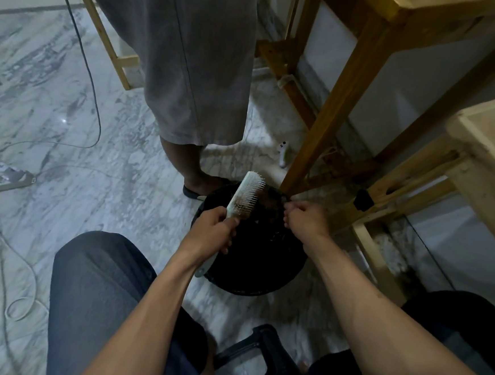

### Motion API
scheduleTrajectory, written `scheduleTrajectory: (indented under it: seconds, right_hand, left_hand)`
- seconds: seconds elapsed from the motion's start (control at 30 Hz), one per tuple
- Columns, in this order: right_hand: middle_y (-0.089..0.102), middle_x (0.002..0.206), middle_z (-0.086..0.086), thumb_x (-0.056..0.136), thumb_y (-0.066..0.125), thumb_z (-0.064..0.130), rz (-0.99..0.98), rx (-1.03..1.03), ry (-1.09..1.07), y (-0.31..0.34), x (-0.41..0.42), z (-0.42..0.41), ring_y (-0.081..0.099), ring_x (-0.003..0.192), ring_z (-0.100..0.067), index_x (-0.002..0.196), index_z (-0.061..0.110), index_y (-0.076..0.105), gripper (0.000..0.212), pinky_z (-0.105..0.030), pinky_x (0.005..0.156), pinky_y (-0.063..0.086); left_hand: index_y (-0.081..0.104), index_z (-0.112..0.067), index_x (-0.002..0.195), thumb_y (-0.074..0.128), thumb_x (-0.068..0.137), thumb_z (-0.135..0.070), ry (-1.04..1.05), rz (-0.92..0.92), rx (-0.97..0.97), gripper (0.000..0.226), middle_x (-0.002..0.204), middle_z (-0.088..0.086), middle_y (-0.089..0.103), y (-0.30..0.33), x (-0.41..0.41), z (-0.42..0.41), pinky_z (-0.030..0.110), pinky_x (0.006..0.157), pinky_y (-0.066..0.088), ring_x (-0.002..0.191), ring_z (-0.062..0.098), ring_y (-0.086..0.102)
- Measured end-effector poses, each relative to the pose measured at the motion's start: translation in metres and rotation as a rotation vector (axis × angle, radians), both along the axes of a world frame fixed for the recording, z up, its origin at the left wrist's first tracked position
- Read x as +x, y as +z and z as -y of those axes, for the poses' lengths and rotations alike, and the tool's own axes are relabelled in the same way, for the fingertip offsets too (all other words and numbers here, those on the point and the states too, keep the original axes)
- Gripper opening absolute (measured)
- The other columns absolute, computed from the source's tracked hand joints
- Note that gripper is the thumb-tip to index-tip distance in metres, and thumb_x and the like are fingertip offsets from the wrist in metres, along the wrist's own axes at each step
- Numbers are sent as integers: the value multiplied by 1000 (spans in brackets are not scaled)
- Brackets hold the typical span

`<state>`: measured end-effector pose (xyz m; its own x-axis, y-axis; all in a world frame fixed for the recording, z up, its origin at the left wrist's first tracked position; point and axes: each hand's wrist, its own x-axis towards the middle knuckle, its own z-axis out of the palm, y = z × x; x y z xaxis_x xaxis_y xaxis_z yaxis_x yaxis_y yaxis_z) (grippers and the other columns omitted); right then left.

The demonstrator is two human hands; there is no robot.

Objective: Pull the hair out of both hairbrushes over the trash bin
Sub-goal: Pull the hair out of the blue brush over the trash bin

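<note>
Brush [244, 194]: pale, paddle-shaped, white bristles pointing right, a brownish clump of hair [265, 196] clinging to the bristles near their base. It is being held tilted, head up and away, over the far-left part of the bin [252, 264], a dark round tub standing on the marble floor [68, 114].

Left hand [211, 233]: fingers [231, 223] wrapping fully closed around the handle, the handle's end sticking out below the fist.

Right hand [307, 217]: fingertips pinching together over the bin's far rim, just right of the bristles; dark strands seem to be running from pinch to brush, but against the black bin I cannot tell for certain.

Clearance: a wooden leg [335, 105] is standing just beyond the right hand; a bystander's foot [199, 188] is touching or nearly touching the bin's far-left edge. The knees are flanking the bin on the near side.
</note>
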<state>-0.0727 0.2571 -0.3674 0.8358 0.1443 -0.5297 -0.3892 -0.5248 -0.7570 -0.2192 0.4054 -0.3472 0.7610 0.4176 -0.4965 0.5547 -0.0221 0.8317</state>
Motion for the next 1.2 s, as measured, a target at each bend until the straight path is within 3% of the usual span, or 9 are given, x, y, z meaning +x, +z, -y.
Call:
scheduleTrajectory:
  seconds: [0.17,0.27,0.37,0.53,0.63,0.77,0.93,1.03,1.2]
  right_hand:
    - [70,110,4,92,65,36,68,191,179,20,-18,-10,70,100,-17,129,30,63,37,-36,88,57]
    - [73,96,3,85,75,34,116,159,308,10,-22,-20,73,83,-14,121,28,66,37,-33,74,59]
    - [69,75,-4,95,66,5,92,168,65,3,-11,-22,65,60,-12,99,13,70,10,-27,61,55]
    - [73,93,-14,97,63,1,-14,74,19,-6,5,10,66,65,-14,91,16,72,19,-29,69,59]
    - [67,116,0,97,63,6,-60,66,265,5,-5,16,67,82,-12,127,21,69,34,-37,82,62]
    - [51,139,7,94,69,18,-28,176,332,21,-18,1,71,95,-15,150,34,49,62,-30,72,62]
    - [74,92,-2,93,72,5,-123,385,289,23,-16,-17,72,67,-16,136,16,60,46,-24,60,59]
    - [71,71,-7,92,72,5,-64,253,211,17,-9,-16,65,59,-13,98,6,75,7,-21,61,58]
    - [72,72,-4,98,66,12,-53,-25,15,-5,5,15,66,62,-14,98,9,77,10,-29,69,58]
  left_hand:
    - [57,-18,86,53,102,-23,-64,-47,100,18,75,5,62,-4,0,-1,36,57,48,58,18,59]
    - [58,-21,83,56,99,-26,-91,-60,114,17,74,4,61,-3,0,-1,39,60,43,61,20,55]
    - [62,-19,90,60,98,-22,-74,-55,67,9,70,2,59,1,-3,-6,37,60,42,58,16,54]
    - [64,-3,109,57,92,4,24,49,-52,20,73,11,54,7,-2,-14,30,56,44,54,13,49]
    - [61,-4,118,56,99,1,40,91,-91,20,85,12,63,6,3,-9,30,65,54,66,17,60]
    - [57,-19,117,55,105,-12,-32,46,-57,15,90,7,72,-2,5,-4,33,60,54,63,17,61]
    - [55,-18,116,58,101,-17,4,-12,-36,15,81,0,73,-5,6,-4,31,56,40,58,12,53]
    - [54,-11,116,55,103,-15,25,6,-60,14,80,4,70,0,5,-6,28,49,39,50,10,49]
    - [54,-6,114,53,105,-12,170,71,-126,11,75,5,63,0,6,-10,31,49,38,48,12,45]
